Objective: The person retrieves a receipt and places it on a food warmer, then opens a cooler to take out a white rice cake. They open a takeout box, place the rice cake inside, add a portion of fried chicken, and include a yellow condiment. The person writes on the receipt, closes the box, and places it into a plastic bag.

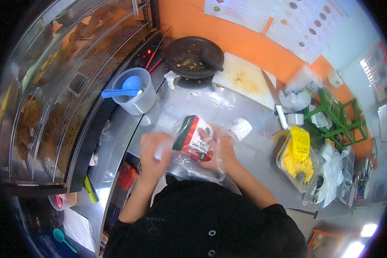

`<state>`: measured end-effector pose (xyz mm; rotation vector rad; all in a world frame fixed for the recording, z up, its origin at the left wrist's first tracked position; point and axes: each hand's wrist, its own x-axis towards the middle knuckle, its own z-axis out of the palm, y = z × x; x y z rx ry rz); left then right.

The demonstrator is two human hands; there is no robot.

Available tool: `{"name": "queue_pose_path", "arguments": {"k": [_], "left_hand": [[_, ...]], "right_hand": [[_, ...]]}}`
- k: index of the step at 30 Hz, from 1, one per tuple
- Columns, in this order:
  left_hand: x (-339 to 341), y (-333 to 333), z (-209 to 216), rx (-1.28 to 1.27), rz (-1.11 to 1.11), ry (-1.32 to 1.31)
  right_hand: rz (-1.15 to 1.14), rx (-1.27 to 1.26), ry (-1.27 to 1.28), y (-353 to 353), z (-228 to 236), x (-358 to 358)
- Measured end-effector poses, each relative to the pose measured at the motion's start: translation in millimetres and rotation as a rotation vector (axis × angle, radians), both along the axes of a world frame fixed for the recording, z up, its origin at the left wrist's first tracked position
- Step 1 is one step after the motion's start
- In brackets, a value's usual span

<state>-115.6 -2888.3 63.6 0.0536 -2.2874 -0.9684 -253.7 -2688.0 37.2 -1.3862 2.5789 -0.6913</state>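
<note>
A red, white and dark-green food box (195, 136) sits inside a clear plastic bag (198, 167), tilted in front of my body over the steel counter. My right hand (221, 150) is closed around the box's right side, its fingers partly seen through the plastic. Beside the bag's left edge, my left hand (155, 155) is raised and blurred by motion. Its fingers curl around something whitish that I cannot make out. A white printed paper slip (240, 129) shows just beyond my right hand.
At the left stand a glass display cabinet (73, 86) and a tub (135, 101) with blue scoops. Behind are a stone mortar (180, 56), a cutting board (243, 81) and a knife (271, 88). To the right lie a container of yellow food (284, 165) and a green rack (331, 112).
</note>
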Motion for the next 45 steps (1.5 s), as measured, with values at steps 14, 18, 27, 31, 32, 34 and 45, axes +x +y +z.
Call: {"name": "queue_pose_path", "arguments": {"k": [14,18,27,31,32,34,45], "left_hand": [[-3.5,54.2,-42.6,0.422,0.116,0.027],[-2.8,60.9,-31.2,0.087,-0.218,0.036],[-14.7,34.1,-31.2,0.268,0.062,0.127],[-20.3,27.4,-39.0,0.449,-0.143,0.185],[-21.1,24.5,-41.0,0.369,-0.127,0.199],[-21.3,19.5,-44.8,0.269,-0.133,0.258],[-17.5,27.0,-43.0,0.161,0.115,0.431]], "right_hand": [[-0.129,-0.282,0.114,-9.5,-3.1,8.7],[-0.211,-0.251,-0.021,-19.7,-13.2,5.7],[-0.179,-0.521,0.053,-5.4,-37.0,7.2],[-0.136,-0.583,0.015,-4.3,-37.1,3.8],[-0.119,-0.564,-0.010,-3.7,-36.4,2.7],[-0.084,-0.515,-0.074,-2.2,-35.1,1.1],[-0.051,-0.407,-0.024,-6.1,-22.1,3.4]]}}
